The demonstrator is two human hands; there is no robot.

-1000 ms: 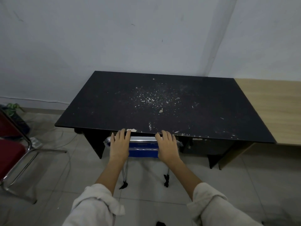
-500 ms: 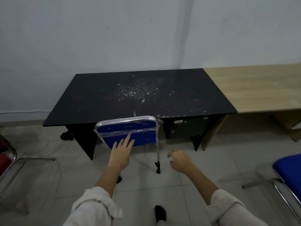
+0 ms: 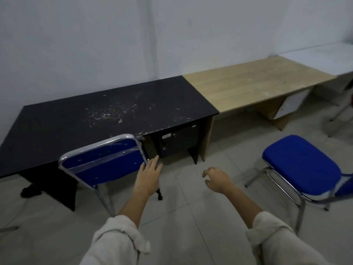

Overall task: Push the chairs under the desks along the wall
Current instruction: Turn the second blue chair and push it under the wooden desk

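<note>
Next chair to deal with, by my read, is the loose blue chair (image 3: 299, 167) at right of frame, lower-right of the wood desk (image 3: 254, 83); it stands out on the tiled floor (image 3: 181, 222), well apart from that desk's front edge. It lies to the right of both hands & slightly ahead. Right hand (image 3: 217, 179) is clearly nearer: loosely curled, fingers half bent, holding nothing, in the air at mid-frame. Left hand (image 3: 149, 178) is flat & spread, gripping nothing, just beside the right edge of the tucked blue chair (image 3: 104, 162) at the black desk (image 3: 95, 119); can't tell if it touches the chrome frame. That chair's back sits against the black desk's front edge, seat hidden under the top, so prob. done. The loose chair's seat runs long from upper left to lower right in frame; its back looks cut off at the right edge, so the facing is a guess. Wood desk opening looks free, w/ a white drawer unit (image 3: 290, 104) at its right end & the black desk's dark pedestal (image 3: 179, 142) to the left. Another chair's legs (image 3: 340, 115) show at far right, near the white desk (image 3: 324, 58); could crowd a wide swing.
</note>
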